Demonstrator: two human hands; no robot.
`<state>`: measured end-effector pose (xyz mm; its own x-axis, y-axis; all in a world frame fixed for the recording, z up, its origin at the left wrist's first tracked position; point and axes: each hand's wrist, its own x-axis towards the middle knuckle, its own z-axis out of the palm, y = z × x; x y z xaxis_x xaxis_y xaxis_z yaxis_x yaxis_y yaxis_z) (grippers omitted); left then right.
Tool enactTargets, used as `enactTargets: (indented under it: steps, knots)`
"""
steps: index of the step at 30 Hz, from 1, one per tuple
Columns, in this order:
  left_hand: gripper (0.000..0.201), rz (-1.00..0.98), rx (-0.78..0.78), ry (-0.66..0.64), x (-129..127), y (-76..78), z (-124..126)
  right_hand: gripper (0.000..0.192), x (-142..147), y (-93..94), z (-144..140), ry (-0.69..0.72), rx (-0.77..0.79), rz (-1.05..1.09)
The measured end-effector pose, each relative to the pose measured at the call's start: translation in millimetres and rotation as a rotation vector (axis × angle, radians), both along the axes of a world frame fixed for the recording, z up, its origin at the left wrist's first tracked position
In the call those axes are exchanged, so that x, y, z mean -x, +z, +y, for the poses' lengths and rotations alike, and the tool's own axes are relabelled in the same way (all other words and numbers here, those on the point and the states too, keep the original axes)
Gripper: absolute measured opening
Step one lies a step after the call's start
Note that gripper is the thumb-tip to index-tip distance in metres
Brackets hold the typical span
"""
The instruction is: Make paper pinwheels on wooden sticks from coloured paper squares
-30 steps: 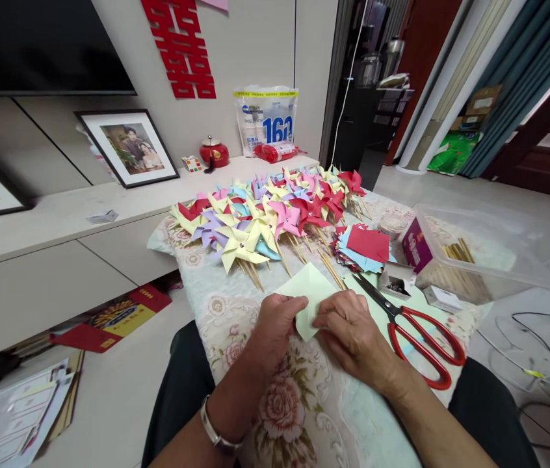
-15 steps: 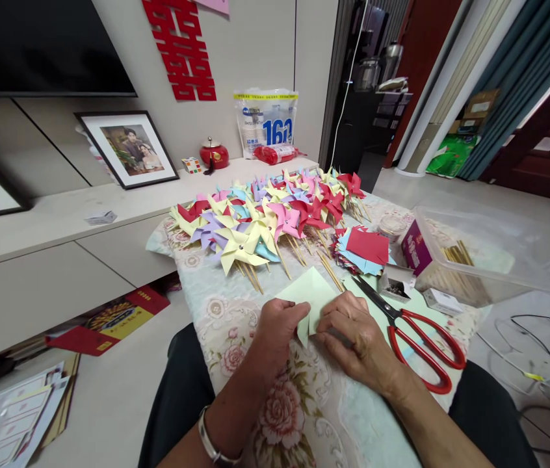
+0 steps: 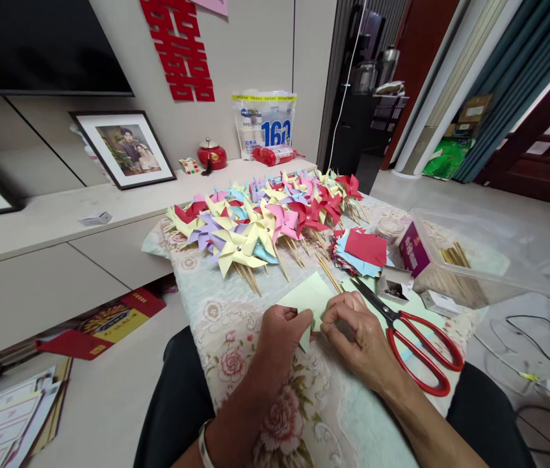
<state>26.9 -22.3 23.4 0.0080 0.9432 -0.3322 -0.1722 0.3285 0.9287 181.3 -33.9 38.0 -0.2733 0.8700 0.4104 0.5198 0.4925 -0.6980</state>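
Green paper sheet (image 3: 310, 300) sits low centre on the floral cloth (image 3: 216, 305), pinched at its near edge by both hands. Left hand (image 3: 282, 335) curled tight, thumb and fingers closed on the sheet's lower left corner; right hand (image 3: 357, 331) closed on the edge just beside it, fingertips nearly touching the left's. Sheet's far corner lies flat, pointing away from the person. Red-handled scissors (image 3: 411, 338) lie on the cloth just right of the right hand, blades aimed toward a small box of pins (image 3: 392, 286). Past that, a stack of cut paper squares (image 3: 363, 250), red on top. Behind the sheet, a big pile of paper pinwheels (image 3: 265, 218) on sticks. Far right, a clear plastic tub (image 3: 474, 260) holding wooden sticks.
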Motion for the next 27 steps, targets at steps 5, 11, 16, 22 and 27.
enactTargets:
  steps: [5,11,16,22,27]
  knots:
    - [0.026,0.046,-0.007,-0.005,-0.2,-1.0,0.6,0.016,0.6,-1.7,0.8,-0.030,0.017,-0.013]
    - [0.026,0.099,-0.022,-0.014,-0.7,-0.6,0.0,0.019,2.3,-3.8,1.7,-0.071,0.036,-0.036]
    - [0.026,0.105,-0.029,-0.036,-1.3,2.4,-1.1,0.018,2.6,-5.3,2.2,-0.086,0.038,-0.039]
    - [0.024,0.119,-0.031,-0.038,-1.1,0.9,-1.7,0.019,2.5,-5.4,2.2,-0.096,0.055,-0.054]
    - [0.024,0.141,-0.052,-0.055,-0.4,-3.1,-1.0,0.020,2.7,-4.7,2.0,-0.099,0.063,-0.065]
